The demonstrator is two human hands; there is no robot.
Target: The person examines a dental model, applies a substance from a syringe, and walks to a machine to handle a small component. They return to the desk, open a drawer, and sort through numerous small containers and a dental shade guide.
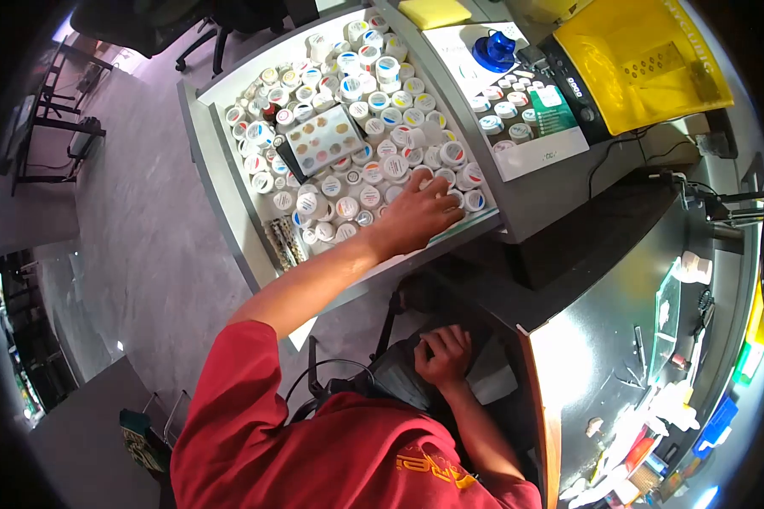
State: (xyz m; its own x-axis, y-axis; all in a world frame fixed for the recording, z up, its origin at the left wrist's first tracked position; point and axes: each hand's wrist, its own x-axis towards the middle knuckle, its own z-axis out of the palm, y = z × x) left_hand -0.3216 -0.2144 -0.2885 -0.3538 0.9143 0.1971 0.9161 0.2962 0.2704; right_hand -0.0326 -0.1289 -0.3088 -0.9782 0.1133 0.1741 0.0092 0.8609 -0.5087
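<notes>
Reaching into an open drawer (221, 178), my left hand (418, 214) has its fingers bent down among small white lidded jars (369, 197). The fingers close around a white jar (438, 188) near the drawer's front right corner, partly hidden by the hand. Many lids carry coloured marks in blue, red, orange and yellow. Across the jars lies a shade card (324, 140) with rows of round brown and pink samples, on a dark case. My right hand (444, 353) rests on my lap, fingers loosely curled, with nothing visible in it.
Right of the drawer lie a printed sheet (526, 153), a blue cap-like object (495, 51), a yellow tray (645, 64) and a yellow sponge (435, 12). A dark workbench (598, 339) with scattered tools stands at my right. An office chair (216, 38) is behind the drawer.
</notes>
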